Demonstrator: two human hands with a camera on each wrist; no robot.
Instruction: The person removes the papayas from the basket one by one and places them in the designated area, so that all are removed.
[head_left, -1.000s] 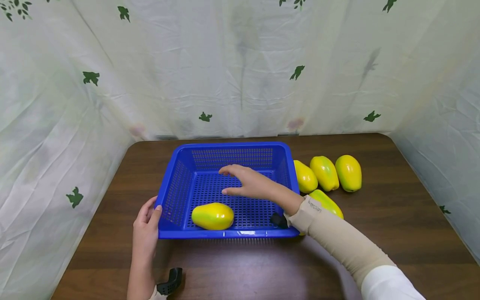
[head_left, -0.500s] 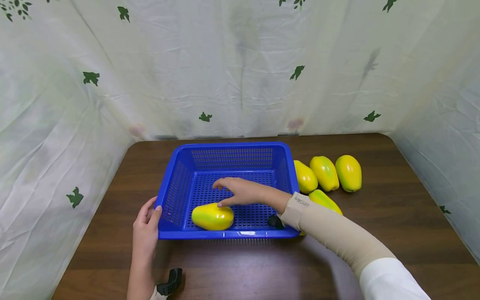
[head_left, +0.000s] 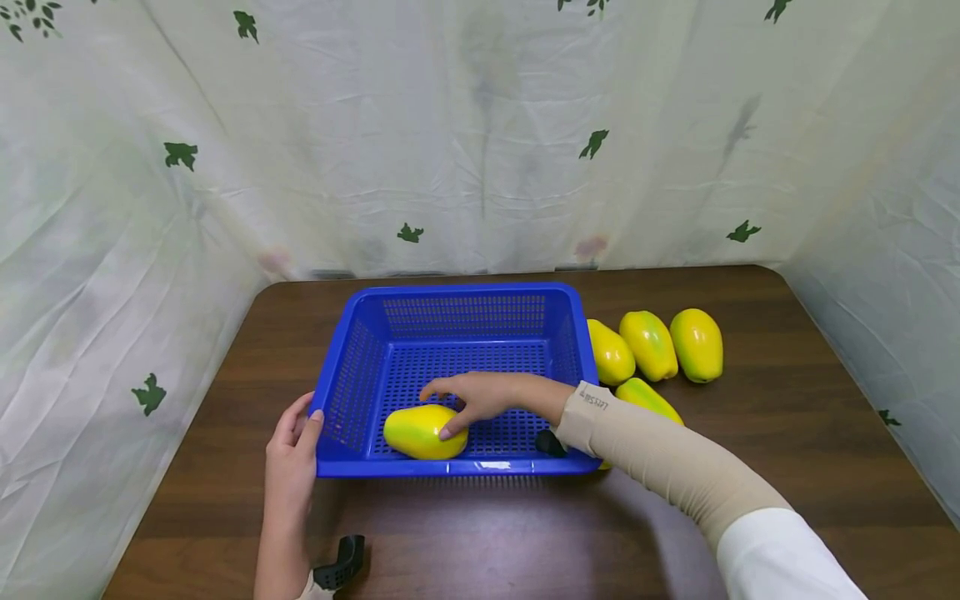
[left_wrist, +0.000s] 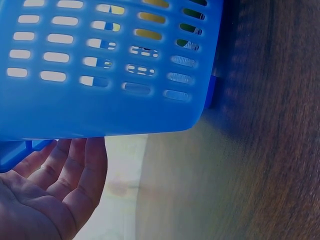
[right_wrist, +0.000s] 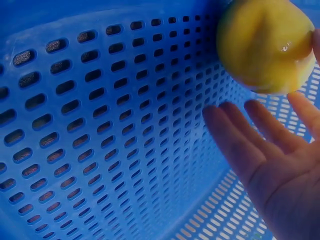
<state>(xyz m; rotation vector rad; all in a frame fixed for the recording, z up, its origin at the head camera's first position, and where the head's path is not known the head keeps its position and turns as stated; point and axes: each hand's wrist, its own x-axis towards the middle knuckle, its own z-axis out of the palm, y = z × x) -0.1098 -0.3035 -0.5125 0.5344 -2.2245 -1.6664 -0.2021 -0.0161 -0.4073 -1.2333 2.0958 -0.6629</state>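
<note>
A glossy yellow-green papaya (head_left: pixel 422 435) lies on its side near the front wall inside the blue plastic basket (head_left: pixel 457 467). Over its right end is my right hand (head_left: pixel 480 398), thumb against its upper side and the other fingers beyond it. In the right wrist view, the papaya (right_wrist: pixel 267 45) has a fingertip at its lower edge, while the other fingers (right_wrist: pixel 240 135) stretch out apart from it. My left hand (head_left: pixel 291 454) grips the basket's left rim, thumb on top. In the left wrist view, that hand's fingers (left_wrist: pixel 67 170) reach under the rim, their tips hidden.
Several more papayas (head_left: pixel 697 346) lie on the brown wooden table (head_left: pixel 480 542) right of the basket, some partly hidden by its rim or my right sleeve (head_left: pixel 660 454). A black wrist device (head_left: pixel 343 562) sits at my left wrist. A pale curtain (head_left: pixel 480 167) hangs behind.
My right hand has come down and toward me, from above the basket's middle to the papaya, its thumb now on the fruit. The left hand and basket have stayed put.
</note>
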